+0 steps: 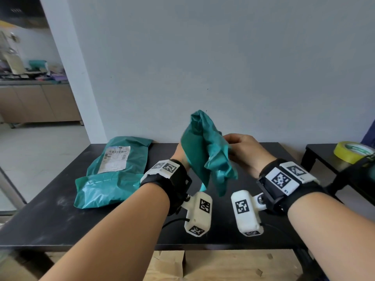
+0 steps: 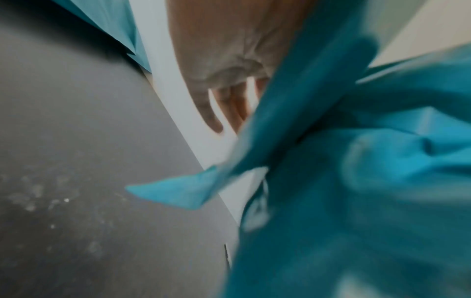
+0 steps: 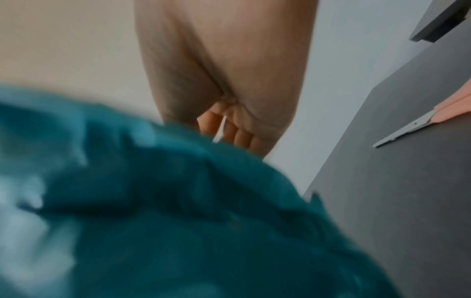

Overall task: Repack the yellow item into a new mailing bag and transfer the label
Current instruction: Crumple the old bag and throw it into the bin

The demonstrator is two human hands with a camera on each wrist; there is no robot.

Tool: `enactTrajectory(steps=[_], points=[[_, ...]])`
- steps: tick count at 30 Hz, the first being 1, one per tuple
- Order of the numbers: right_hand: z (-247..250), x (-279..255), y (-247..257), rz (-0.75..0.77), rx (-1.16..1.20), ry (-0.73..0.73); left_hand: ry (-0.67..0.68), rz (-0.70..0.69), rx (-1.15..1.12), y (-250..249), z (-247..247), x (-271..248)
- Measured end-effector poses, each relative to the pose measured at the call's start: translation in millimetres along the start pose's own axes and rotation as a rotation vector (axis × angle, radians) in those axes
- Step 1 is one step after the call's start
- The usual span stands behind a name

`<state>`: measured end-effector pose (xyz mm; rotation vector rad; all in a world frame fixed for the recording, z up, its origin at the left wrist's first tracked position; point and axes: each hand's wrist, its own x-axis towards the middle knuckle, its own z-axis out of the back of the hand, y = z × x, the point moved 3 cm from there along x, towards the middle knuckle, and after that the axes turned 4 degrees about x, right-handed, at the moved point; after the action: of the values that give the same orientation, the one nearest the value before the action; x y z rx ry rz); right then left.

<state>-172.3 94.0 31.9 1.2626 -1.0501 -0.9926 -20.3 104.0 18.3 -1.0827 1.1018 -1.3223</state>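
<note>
Both hands hold a crumpled, empty teal mailing bag (image 1: 205, 155) in the air above the middle of the black table (image 1: 60, 220). My left hand (image 1: 178, 155) is mostly hidden behind the bag's left side. In the left wrist view the bag (image 2: 356, 181) runs between the thumb and the fingers of the left hand (image 2: 229, 50). My right hand (image 1: 241, 149) grips the bag's right edge with curled fingers, as the right hand (image 3: 229, 70) also appears above the blurred bag (image 3: 153, 201). A filled teal mailing bag (image 1: 113, 175) with a white shipping label (image 1: 115, 159) lies at the table's left. No yellow item shows.
Scissors (image 3: 405, 129) with pink handles lie on the table to my right. A yellow tape roll (image 1: 352, 153) sits on a low black side table (image 1: 318, 151) at the far right. A grey wall stands right behind the table. Cardboard lies below the front edge.
</note>
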Motion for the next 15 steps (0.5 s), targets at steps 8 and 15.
enactTrajectory(steps=[8, 15], points=[[-2, 2, 12, 0.070, -0.234, -0.177, 0.310, -0.011, -0.215, -11, -15, -11], [-14, -16, 10, 0.013, -0.299, -0.012, 0.106, 0.078, -0.245, 3, 4, -4]])
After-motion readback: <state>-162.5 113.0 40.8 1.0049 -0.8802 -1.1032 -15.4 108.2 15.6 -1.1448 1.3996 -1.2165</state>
